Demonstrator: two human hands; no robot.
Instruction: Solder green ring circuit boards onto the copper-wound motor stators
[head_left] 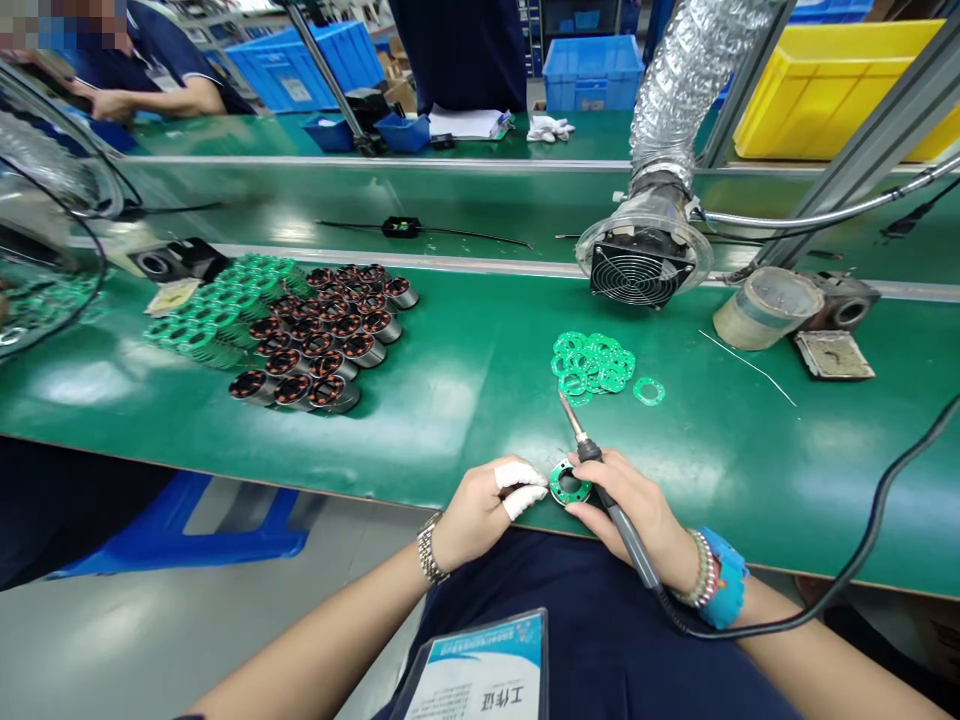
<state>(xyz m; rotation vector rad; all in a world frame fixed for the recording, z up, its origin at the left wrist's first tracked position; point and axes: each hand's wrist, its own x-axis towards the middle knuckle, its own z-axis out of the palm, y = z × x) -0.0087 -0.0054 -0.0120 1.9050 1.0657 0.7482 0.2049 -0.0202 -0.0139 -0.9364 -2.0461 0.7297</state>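
Note:
A motor stator with a green ring-shaped circuit board (558,491) on top lies near the table's front edge, between my hands. My left hand (480,510), white finger covers on its thumb and index finger, pinches at the stator's left edge; whether it grips the edge or a fine wire I cannot make out. In my right hand (645,510) rests a soldering iron (628,540), its tip pointing up and away from the stator. The right thumb and a fingertip also touch the stator's right side. Beyond them lies a pile of green ring boards (600,362), with one loose ring board (649,391) beside it.
Rows of copper-wound stators (330,365) and stacked green boards (217,310) stand at left. A fume duct with a fan (641,275) hangs behind the pile. Right of it are a round container (769,308), a solder strand (750,367) and a sponge tray (834,356). The iron's cable (862,550) loops right.

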